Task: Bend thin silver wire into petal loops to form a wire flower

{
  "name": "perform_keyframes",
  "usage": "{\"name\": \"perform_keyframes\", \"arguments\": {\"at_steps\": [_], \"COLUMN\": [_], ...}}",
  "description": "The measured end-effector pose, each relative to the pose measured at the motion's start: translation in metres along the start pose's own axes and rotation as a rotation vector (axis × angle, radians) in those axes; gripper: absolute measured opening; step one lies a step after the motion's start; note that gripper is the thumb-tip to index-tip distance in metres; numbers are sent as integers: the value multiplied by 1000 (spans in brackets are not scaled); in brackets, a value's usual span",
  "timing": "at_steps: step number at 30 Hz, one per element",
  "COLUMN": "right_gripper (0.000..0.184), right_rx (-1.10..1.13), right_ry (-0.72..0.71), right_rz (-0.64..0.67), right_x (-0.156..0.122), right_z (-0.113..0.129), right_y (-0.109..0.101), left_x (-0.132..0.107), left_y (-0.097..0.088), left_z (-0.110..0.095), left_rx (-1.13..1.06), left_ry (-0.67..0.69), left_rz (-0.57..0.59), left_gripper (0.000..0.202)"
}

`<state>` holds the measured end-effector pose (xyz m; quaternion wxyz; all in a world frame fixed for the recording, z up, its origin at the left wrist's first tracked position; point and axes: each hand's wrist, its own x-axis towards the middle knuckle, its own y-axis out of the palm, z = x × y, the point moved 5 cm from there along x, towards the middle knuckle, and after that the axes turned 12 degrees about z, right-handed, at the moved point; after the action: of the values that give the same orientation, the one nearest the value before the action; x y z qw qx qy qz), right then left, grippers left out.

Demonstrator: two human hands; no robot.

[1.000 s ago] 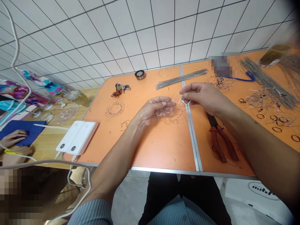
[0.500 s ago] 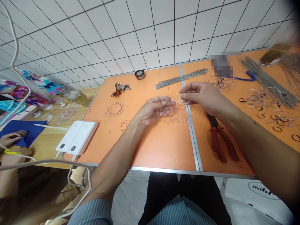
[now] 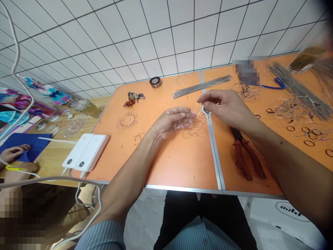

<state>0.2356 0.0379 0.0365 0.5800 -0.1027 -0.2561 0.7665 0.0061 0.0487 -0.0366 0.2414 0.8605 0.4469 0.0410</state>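
White tile wall (image 3: 166,38) behind an orange surface (image 3: 179,170) of two joined panels with a metal seam. To the left, on a lower wooden table (image 3: 59,163), a co-worker's hand (image 3: 14,153) rests on a blue cloth (image 3: 24,147), well apart from the main work. On the orange panels: a white power bank (image 3: 85,152) at the near left corner; red-handled pliers (image 3: 246,156) lying on the right panel; a bundle of straight steel wires (image 3: 201,86) at the far edge, across the seam; a larger bundle (image 3: 299,92) at far right; a finished coil-edged wire flower (image 3: 127,121); a black tape roll (image 3: 155,82). Main item: a bent-wire flower frame (image 3: 191,129), held low over the left panel, just beside the seam. The left hand (image 3: 170,121) lies palm up, fingers curled in, gripping the frame's wires at the fingertips. The right hand (image 3: 223,107) reaches in from the right, fingers extended to the upper strands — whether they pinch a wire cannot be told.
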Motion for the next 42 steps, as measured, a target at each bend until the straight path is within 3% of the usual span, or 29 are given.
{"name": "perform_keyframes", "arguments": {"at_steps": [11,19,34,42], "right_gripper": [31,34,34,35], "right_rx": [-97,-24,-110,-104], "right_ry": [-24,-2,-8,39], "right_rz": [14,51,130,71], "right_x": [-1,-4,1,-1], "right_z": [5,15,-3,2], "right_y": [1,3,8,3], "left_x": [0,-1,-2,-2], "left_y": [0,1,5,6], "left_z": [0,-1,-3,-5], "left_rx": [16,12,-15,-36], "left_ry": [-28,-45,-33,-21], "left_rz": [13,-36,-70,-80], "left_gripper": [9,7,13,13]}}
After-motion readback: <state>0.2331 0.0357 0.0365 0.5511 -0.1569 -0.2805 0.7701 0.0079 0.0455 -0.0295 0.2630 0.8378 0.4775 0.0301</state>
